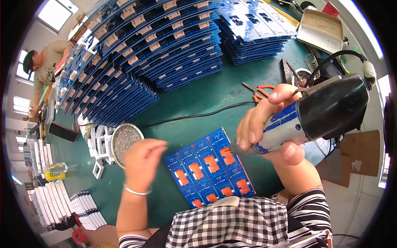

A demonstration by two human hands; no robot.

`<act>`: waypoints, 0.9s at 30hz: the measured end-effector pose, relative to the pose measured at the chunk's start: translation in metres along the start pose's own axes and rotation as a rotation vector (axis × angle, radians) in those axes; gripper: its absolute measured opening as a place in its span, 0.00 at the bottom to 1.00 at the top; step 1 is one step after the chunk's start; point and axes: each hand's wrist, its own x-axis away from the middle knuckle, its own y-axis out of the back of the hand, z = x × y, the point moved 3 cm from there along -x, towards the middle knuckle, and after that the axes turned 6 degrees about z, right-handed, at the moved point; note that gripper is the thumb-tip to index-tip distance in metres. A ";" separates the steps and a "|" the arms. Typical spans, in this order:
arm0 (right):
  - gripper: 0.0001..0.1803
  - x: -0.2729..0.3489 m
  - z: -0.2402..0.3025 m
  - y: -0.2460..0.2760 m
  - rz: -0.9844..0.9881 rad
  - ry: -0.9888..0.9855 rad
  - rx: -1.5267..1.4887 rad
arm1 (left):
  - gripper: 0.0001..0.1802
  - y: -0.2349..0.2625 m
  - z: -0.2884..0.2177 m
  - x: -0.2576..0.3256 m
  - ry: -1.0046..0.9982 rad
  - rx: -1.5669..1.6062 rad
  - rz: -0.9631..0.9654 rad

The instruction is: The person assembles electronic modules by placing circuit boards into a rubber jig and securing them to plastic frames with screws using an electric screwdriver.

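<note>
My right hand [257,120] is wrapped round an electric screwdriver [333,108] with a worn grey and blue body and a black rear end. Its nose points left, over the upper right part of a blue circuit board panel [192,152] with orange patches; whether the tip touches the panel I cannot tell. Left of the panel, my left hand [142,160] is raised with thumb and fingers pinched together. Whatever lies between them is hidden. Just behind that hand stands a round bowl [114,145] full of small metal pieces that look like screws.
Tall stacks of blue circuit boards [136,70] with white connectors fill the back. Orange-handled pliers [259,91] and a black cable [198,117] lie beyond the panel. White plastic frames [98,168] sit beside the bowl. Another person [51,62] works at the far left.
</note>
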 end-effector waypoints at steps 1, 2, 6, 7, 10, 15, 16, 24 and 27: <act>0.41 0.001 0.000 -0.002 0.001 0.005 -0.009 | 0.08 -0.015 -0.015 -0.001 -0.159 0.007 0.045; 0.41 0.003 0.000 -0.001 -0.006 -0.001 0.017 | 0.08 -0.030 -0.024 -0.005 -0.216 0.029 0.108; 0.40 0.007 -0.003 -0.003 -0.027 -0.006 0.037 | 0.10 -0.069 -0.026 -0.014 -0.361 -0.025 0.170; 0.40 0.007 -0.003 -0.002 -0.031 -0.003 0.038 | 0.10 -0.073 -0.024 -0.016 -0.364 -0.026 0.175; 0.40 0.008 0.000 0.000 -0.024 0.024 0.066 | 0.09 -0.080 -0.025 -0.021 -0.383 -0.053 0.180; 0.40 0.007 -0.003 -0.001 -0.068 -0.052 0.088 | 0.08 -0.082 -0.025 -0.023 -0.361 -0.089 0.177; 0.40 0.007 -0.004 0.000 -0.066 -0.054 0.087 | 0.08 -0.082 -0.024 -0.023 -0.359 -0.089 0.175; 0.38 0.007 -0.009 -0.005 0.113 -0.008 0.189 | 0.08 -0.082 -0.030 -0.024 -0.322 -0.153 0.232; 0.39 -0.005 0.001 -0.009 0.326 -0.126 0.532 | 0.09 -0.084 -0.028 -0.026 -0.343 -0.106 0.226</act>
